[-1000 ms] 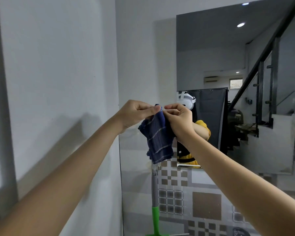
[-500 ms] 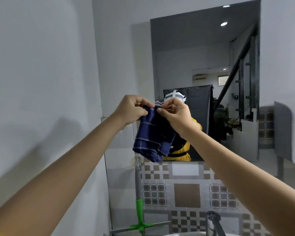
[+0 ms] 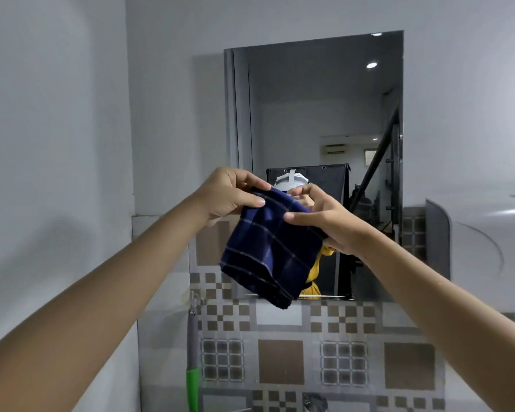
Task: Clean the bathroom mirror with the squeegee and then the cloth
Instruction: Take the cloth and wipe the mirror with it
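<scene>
Mirror [image 3: 324, 114] behind; cloth [image 3: 272, 248] (folded, navy) between hands, left hand [image 3: 229, 197] and right hand [image 3: 324, 218] pinching top edge.

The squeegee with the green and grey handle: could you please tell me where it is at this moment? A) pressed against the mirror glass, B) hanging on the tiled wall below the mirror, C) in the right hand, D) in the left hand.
B: the squeegee hangs from a hook on the tiled wall below the mirror, while the left hand and right hand both hold the cloth.
</scene>
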The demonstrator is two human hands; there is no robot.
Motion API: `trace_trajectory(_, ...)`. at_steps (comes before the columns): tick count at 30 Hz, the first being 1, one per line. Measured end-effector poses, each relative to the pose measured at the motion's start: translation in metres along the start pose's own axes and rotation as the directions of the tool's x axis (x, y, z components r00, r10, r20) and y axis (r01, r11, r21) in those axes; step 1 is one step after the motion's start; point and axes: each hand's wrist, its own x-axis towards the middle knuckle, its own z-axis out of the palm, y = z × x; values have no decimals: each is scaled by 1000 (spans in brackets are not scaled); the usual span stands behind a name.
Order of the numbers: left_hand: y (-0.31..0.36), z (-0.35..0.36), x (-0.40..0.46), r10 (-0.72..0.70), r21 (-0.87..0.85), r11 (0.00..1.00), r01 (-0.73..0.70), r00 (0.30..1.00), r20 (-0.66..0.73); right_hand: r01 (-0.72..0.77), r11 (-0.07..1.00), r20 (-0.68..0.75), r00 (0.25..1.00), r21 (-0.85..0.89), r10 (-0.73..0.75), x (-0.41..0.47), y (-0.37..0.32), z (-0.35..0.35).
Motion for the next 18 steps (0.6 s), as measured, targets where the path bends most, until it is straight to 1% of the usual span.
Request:
trace_trajectory(1, 1, 8, 4, 4, -15, 1000, -4, 1000, -17, -41, 999, 41, 998, 29, 40, -5, -4, -5)
trace_trajectory(2, 1, 16, 9, 6, -39, 999, -7, 999, -35, -51, 996, 55, 997, 79, 47, -9, -6, -9)
trace_trajectory(3, 1, 22, 14, 5, -76, 997, -9, 998, -56, -30, 988, 43, 999, 149, 24, -14, -6, -13)
trace_trajectory(6, 4, 36, 30, -11, -228, 973, -25, 988, -155, 79, 904, -65, 996, 421, -57, -25, 4, -17)
trace_trajectory(8, 6, 41, 41, -33, -286, 958, -29, 977, -210, 155, 859, -153, 984, 487, -91, -25, 14, -14)
trace_trajectory(10, 5, 44, 50, -40, -274, 961, -27, 971, -234, 192, 868, -248, 965, 458, -82, -19, 18, -9)
trace_trajectory(12, 1, 44, 58, -42, -238, 971, -16, 971, -236, 219, 905, -332, 939, 365, -93, -12, 18, -6)
trace_trajectory(15, -10, 38, 67, -63, -235, 972, 8, 972, -228, 287, 939, -413, 891, 191, -188, -1, 18, -10)
trace_trajectory(18, -21, 33, 75, -129, -260, 963, 68, 966, -226, 338, 940, -469, 839, 47, -278, 10, 16, -13)
